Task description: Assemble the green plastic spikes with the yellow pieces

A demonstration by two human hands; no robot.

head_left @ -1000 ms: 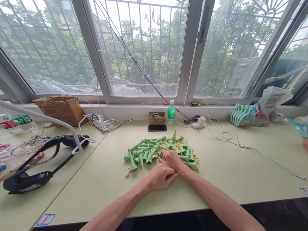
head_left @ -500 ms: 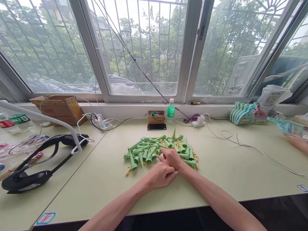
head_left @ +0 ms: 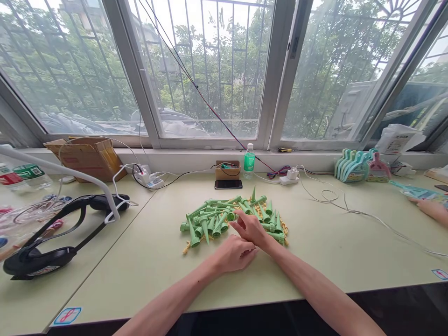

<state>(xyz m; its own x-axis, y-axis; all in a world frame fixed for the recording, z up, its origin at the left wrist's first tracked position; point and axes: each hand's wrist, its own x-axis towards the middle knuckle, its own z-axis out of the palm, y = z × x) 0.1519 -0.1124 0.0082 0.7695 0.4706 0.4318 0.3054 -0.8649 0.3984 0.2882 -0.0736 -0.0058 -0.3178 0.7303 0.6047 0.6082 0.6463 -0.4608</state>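
R hand (head_left: 250, 228) by green cones (head_left: 205, 227), thumb + index apart, nothing held afaict. L hand (head_left: 234, 254) loosely curled, can't tell if holding smth.

R. hand (head_left: 249, 229), 6 o'clock: hides part of green hollow-spike pile (head_left: 204, 225). Yellow pcs. (head_left: 185, 250): mostly obscured by spikes. L. hand (head_left: 234, 254): curled, fingertips hidden. Co-worker's hand (head_left: 432, 211), 3 o'clock: cut by R. edge. Red-label bottle (head_left: 7, 178), 9 o'clock: cut by L. edge. White-capped bottle (head_left: 248, 163), 1 o'clock of pile: label txt. illegible.
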